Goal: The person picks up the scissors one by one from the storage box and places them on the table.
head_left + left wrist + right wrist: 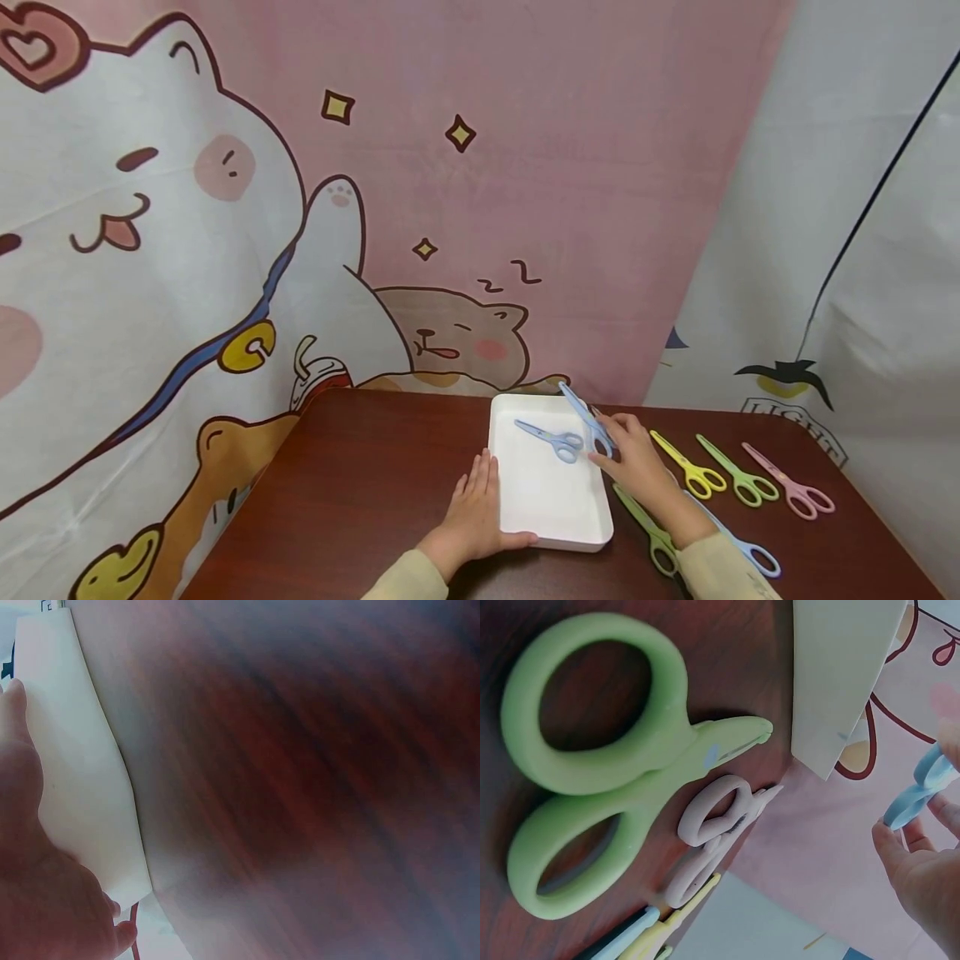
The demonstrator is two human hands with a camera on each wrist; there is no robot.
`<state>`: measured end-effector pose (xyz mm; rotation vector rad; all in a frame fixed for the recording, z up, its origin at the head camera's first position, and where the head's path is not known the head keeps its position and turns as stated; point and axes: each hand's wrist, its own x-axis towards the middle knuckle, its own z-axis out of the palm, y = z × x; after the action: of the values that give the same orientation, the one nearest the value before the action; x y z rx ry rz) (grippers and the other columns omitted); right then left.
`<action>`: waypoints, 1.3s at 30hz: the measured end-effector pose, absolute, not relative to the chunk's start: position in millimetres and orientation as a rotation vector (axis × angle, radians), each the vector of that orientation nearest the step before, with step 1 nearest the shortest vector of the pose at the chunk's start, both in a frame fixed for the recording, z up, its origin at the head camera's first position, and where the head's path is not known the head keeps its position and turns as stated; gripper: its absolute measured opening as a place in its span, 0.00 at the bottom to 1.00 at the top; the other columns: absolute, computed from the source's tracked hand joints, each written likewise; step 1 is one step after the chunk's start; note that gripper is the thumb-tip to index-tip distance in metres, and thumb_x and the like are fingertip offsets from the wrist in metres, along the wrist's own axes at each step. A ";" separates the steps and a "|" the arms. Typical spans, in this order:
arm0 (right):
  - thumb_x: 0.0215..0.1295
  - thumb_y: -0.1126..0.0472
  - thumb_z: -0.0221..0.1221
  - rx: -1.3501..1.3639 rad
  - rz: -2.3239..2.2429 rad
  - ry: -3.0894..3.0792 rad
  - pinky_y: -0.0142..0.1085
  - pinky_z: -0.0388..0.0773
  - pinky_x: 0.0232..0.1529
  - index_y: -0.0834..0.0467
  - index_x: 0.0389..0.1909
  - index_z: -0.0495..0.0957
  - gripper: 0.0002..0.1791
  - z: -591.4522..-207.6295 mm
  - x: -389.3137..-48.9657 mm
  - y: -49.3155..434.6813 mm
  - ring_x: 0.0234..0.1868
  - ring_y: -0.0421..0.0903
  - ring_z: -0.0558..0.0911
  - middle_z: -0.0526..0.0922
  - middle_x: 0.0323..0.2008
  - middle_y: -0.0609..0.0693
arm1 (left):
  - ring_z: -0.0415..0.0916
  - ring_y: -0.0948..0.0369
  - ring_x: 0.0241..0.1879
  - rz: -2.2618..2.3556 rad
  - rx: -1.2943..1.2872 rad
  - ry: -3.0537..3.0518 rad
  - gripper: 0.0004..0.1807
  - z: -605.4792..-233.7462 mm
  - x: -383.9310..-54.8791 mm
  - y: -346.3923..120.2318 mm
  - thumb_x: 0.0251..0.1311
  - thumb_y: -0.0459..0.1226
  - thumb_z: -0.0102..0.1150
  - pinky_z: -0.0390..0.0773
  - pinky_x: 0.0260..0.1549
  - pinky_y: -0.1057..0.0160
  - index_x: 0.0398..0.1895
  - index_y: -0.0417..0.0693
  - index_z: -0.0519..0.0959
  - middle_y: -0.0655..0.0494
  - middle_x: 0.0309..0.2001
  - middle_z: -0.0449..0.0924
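Note:
My right hand pinches a pair of blue scissors by the handle loops, tilted above the right side of a white tray. In the right wrist view, the same hand grips the blue handle loops. Another pair of blue scissors lies inside the tray. My left hand rests with straight fingers along the tray's left side, its thumb at the near edge. The left wrist view shows this hand against the tray's white wall.
Right of the tray lie dark green scissors, partly hidden by the right arm, and blue scissors. Yellow scissors, light green scissors and pink scissors lie farther right on the brown table. A cartoon-printed cloth hangs behind.

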<state>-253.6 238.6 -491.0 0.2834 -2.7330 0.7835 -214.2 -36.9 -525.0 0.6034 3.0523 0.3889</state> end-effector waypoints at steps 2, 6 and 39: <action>0.53 0.57 0.68 0.282 0.782 -2.721 0.56 0.73 0.51 0.63 0.63 0.68 0.36 -490.6 -252.1 239.2 0.55 0.60 0.68 0.66 0.56 0.64 | 0.45 0.47 0.73 0.392 0.601 3.050 0.73 -525.8 -214.8 -37.1 0.33 0.81 0.47 0.57 0.66 0.46 0.73 0.35 0.47 0.39 0.75 0.42; 0.53 0.57 0.69 0.281 0.764 -2.719 0.56 0.73 0.50 0.62 0.63 0.69 0.36 -489.7 -248.9 240.8 0.54 0.60 0.69 0.67 0.55 0.64 | 0.44 0.47 0.74 0.388 0.599 3.044 0.73 -526.0 -214.8 -37.5 0.33 0.81 0.46 0.57 0.66 0.46 0.73 0.36 0.46 0.39 0.75 0.41; 0.46 0.60 0.71 0.333 0.669 -2.652 0.55 0.72 0.40 0.64 0.55 0.74 0.33 -490.5 -228.1 272.6 0.46 0.65 0.73 0.70 0.50 0.68 | 0.45 0.47 0.73 0.393 0.615 3.069 0.73 -530.2 -216.4 -37.7 0.33 0.81 0.47 0.58 0.66 0.46 0.73 0.35 0.47 0.38 0.74 0.42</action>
<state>-228.1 272.6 -490.5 0.3332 -2.6524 0.6694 -216.4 -37.7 -530.2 0.6146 3.0687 0.3930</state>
